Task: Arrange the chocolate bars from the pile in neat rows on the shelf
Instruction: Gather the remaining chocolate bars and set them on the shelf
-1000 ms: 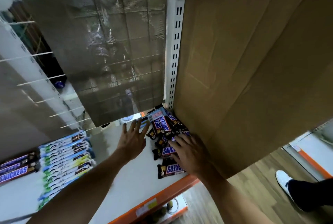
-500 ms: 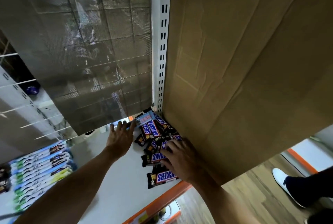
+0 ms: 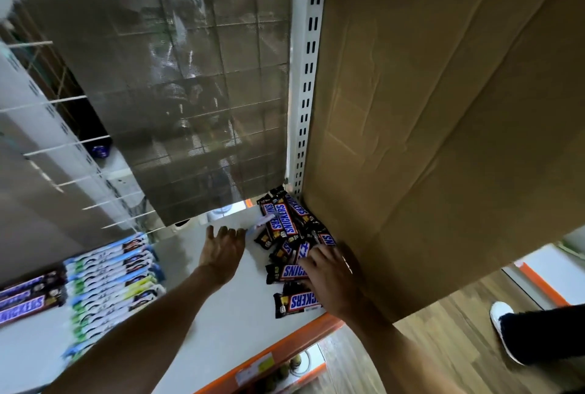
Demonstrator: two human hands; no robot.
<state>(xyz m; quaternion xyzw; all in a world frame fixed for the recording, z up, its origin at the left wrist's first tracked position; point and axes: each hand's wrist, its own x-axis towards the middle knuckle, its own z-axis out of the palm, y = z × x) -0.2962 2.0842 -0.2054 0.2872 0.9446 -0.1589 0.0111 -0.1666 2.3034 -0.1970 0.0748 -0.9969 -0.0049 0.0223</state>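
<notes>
The loose pile of dark brown, blue-lettered chocolate bars [image 3: 292, 237] lies in the white shelf's [image 3: 221, 324] corner against the tan cardboard panel [image 3: 443, 140]. Your right hand [image 3: 332, 276] rests spread-fingered on the pile's near bars, clamped on nothing; your left hand [image 3: 223, 249] hovers open just beside the pile. You're at the picking step: next, close on one bar and lift it clear.

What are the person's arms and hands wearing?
Nothing that shows. Both forearms are bare right down to the bottom edge of the picture, with no sleeves in view. The left hand and the right hand have no gloves on, and no watch or bracelet shows at either wrist. Any rings are too blurred to tell.
</notes>
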